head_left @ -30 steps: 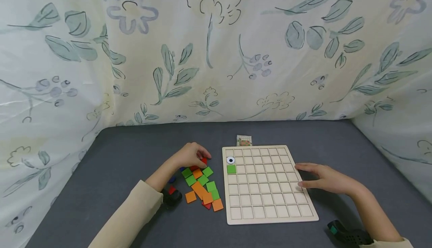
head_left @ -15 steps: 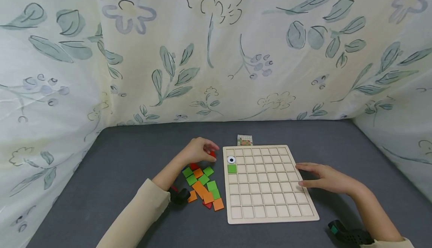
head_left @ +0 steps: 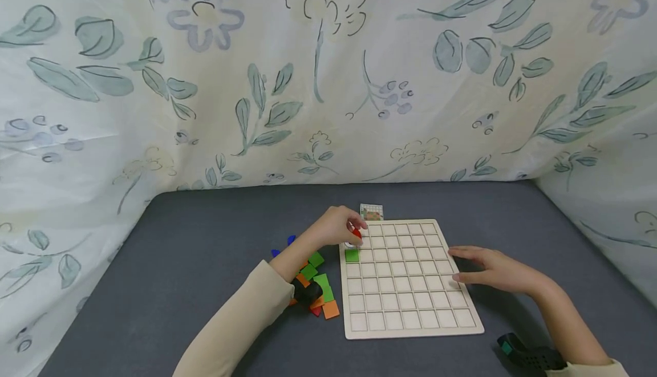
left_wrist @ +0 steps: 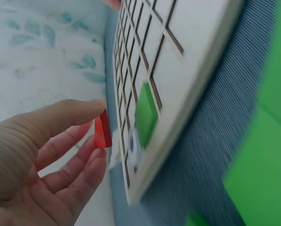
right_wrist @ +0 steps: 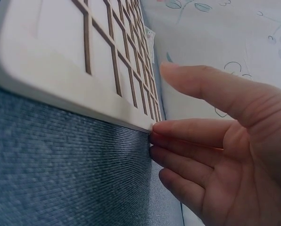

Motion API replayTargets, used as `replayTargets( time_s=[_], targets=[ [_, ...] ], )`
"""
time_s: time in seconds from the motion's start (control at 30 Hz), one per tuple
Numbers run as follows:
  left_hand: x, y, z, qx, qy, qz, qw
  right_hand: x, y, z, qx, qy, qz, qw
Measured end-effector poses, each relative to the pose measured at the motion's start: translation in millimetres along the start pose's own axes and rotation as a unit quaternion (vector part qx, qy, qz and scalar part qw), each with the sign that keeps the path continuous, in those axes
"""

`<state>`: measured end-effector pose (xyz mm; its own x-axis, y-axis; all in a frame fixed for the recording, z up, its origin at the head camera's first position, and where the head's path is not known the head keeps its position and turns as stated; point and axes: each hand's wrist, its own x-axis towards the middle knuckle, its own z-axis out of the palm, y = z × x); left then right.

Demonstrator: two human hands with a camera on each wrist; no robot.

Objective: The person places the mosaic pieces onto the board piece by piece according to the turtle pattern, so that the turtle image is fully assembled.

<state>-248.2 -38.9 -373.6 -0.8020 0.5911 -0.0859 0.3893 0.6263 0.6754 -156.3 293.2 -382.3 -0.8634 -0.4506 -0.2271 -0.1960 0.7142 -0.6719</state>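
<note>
My left hand pinches a red tile between thumb and fingertips, over the top left corner of a pale wooden grid board. A green square tile lies in the board's left column. Just above it sits a white round eye piece, partly covered by the left hand in the head view. My right hand rests at the board's right edge, its fingers straight and touching the rim, thumb raised above it.
Loose green, orange, red and blue tiles lie left of the board, partly under the left wrist. A small printed card lies behind the board's far edge. A floral curtain hangs behind the dark grey table.
My left hand has picked the red tile from the loose pile and carried it right, to over the board's top left corner. The right hand stays still at the board's edge.
</note>
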Motion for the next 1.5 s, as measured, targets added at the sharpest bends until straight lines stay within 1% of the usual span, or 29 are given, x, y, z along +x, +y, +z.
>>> replayTargets(
  time_s=[0.13, 0.27, 0.43, 0.53, 0.6, 0.83, 1.07, 1.23, 1.4, 1.5],
  targets=[
    [9.9, 8.4, 7.4, 0.007, -0.008, -0.007, 0.9999, 0.1, -1.1, -0.2, -0.001, 0.001, 0.004, 1.000],
    [15.5, 12.1, 13.4, 0.017, -0.006, -0.012, 0.9998, 0.2, -1.5, -0.1, 0.002, 0.001, 0.007, 1.000],
    [17.8, 12.6, 19.4, 0.042, -0.001, -0.010, 0.9991, 0.1, 0.2, -0.3, 0.006, 0.001, 0.006, 1.000],
    [17.5, 11.6, 21.2, 0.065, 0.001, -0.005, 0.9979, -0.1, 0.4, -0.6, 0.006, 0.001, 0.007, 1.000],
    [16.5, 10.8, 21.7, 0.070, 0.003, -0.008, 0.9975, -0.1, -0.4, -0.8, 0.005, 0.001, 0.009, 1.000],
    [14.2, 11.1, 24.9, 0.055, 0.026, -0.026, 0.9978, -0.7, -3.0, -1.4, -0.004, 0.002, 0.015, 1.000],
    [13.0, 10.5, 27.7, 0.044, 0.032, -0.040, 0.9977, -1.3, -5.3, -2.2, 0.004, -0.004, 0.012, 1.000],
    [14.0, 10.2, 28.3, 0.037, 0.024, -0.031, 0.9985, -1.4, -5.5, -2.3, 0.007, -0.004, 0.011, 1.000],
    [14.1, 8.7, 28.0, 0.023, 0.015, -0.008, 0.9996, -1.8, -5.5, -2.4, 0.009, -0.004, 0.014, 1.000],
    [13.3, 8.7, 27.8, 0.028, 0.015, 0.003, 0.9995, -2.4, -5.1, -2.5, 0.011, -0.003, 0.015, 1.000]
  ],
)
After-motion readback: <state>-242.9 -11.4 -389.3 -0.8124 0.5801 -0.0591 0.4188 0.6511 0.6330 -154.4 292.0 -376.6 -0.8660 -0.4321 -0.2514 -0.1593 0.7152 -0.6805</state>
